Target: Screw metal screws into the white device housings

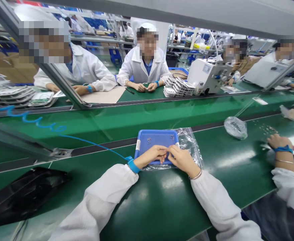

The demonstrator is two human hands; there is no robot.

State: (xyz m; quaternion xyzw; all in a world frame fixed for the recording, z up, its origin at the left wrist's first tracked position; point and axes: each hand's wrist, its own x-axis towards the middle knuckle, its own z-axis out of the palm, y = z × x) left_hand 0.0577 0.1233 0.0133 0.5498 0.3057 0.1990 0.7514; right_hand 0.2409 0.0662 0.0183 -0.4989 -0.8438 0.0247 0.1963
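Note:
Over the front part of a blue tray (155,136), my left hand (155,154) and my right hand (180,158) meet at the fingertips. Both are closed in a pinch; whatever sits between the fingers is too small or hidden to name. Small metallic parts (149,141) lie in the tray's left half, and another little cluster of parts (172,137) is near its back right corner. A clear plastic bag (191,144) lies under the tray and sticks out on the right. A blue wrist strap (132,164) with a coiled cord circles my left wrist.
A black plastic bag (28,190) lies at the left on the green table (147,204). To the right are a clear bag (235,127) and a co-worker's hand (279,141) beside scattered small parts. Across the green belt, co-workers sit by stacked white frames (178,87) and a white machine (204,75).

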